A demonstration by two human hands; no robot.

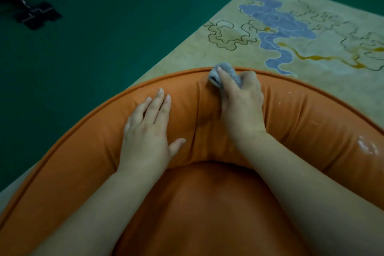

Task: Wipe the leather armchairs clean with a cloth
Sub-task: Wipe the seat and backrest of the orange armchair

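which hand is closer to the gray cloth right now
Right. The right hand grips the gray cloth at the armchair's curved back edge; the left hand rests flat on the leather, apart from it.

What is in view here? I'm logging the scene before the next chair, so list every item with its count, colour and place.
armchair: one, orange leather, fills the lower frame, curved backrest across the middle
cloth: one, grey-blue, bunched at the backrest's top edge
rug: one, beige with blue and yellow patterning, beyond the chair, upper right
floor: green, upper left
dark object: one, black, top left on the floor, unclear what
left hand: flat on the backrest
right hand: grips the cloth
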